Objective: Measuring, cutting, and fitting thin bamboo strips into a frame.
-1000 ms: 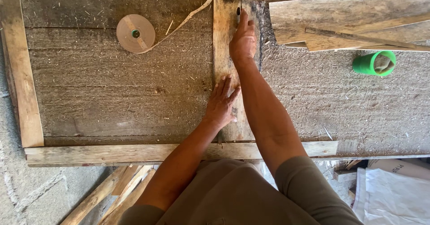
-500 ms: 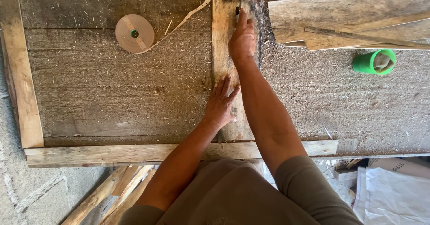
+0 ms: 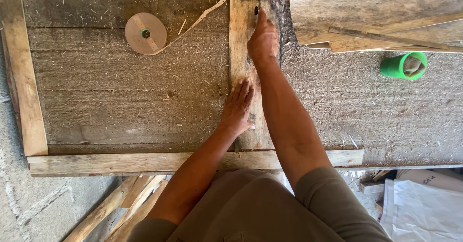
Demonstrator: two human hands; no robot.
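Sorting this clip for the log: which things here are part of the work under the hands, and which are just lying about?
In use:
- upright plank, pressed flat by the left hand
- right hand at the plank's top end, holding a small dark tool

Lying about:
- tape roll
- green cup
- loose boards
- white sack

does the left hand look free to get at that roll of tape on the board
Probably yes. The left hand lies flat on the upright plank, holding nothing, and only bare board lies between it and the tape roll.
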